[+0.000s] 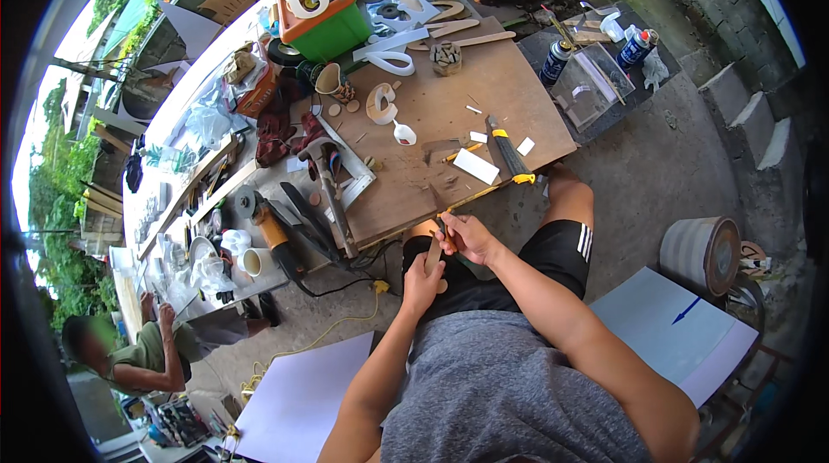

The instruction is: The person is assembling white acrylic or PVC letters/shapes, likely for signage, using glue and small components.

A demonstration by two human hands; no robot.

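Both hands are close together above my lap, just off the near edge of the wooden board (pixel 380 214). My left hand (pixel 420 283) is closed around a thin flat strip of wood (pixel 433 252) that points upward. My right hand (pixel 467 237) grips a slim, pointed knife-like tool (pixel 439 200) against or very near the strip; its exact kind is hard to make out. On the board beyond them lie a black-and-yellow utility knife (pixel 508 150), a white rectangular piece (pixel 476 167) and a yellow pencil (pixel 464 152). A C-shaped wooden piece (pixel 381 104) stands farther back.
To the left lie a hammer (pixel 330 191), an angle grinder (pixel 269 225) and a white cup (pixel 254 262). A green-and-orange box (pixel 321 27) stands at the back. Spray cans (pixel 555 62) sit on a side table at right. Another person (pixel 142 355) works at far left.
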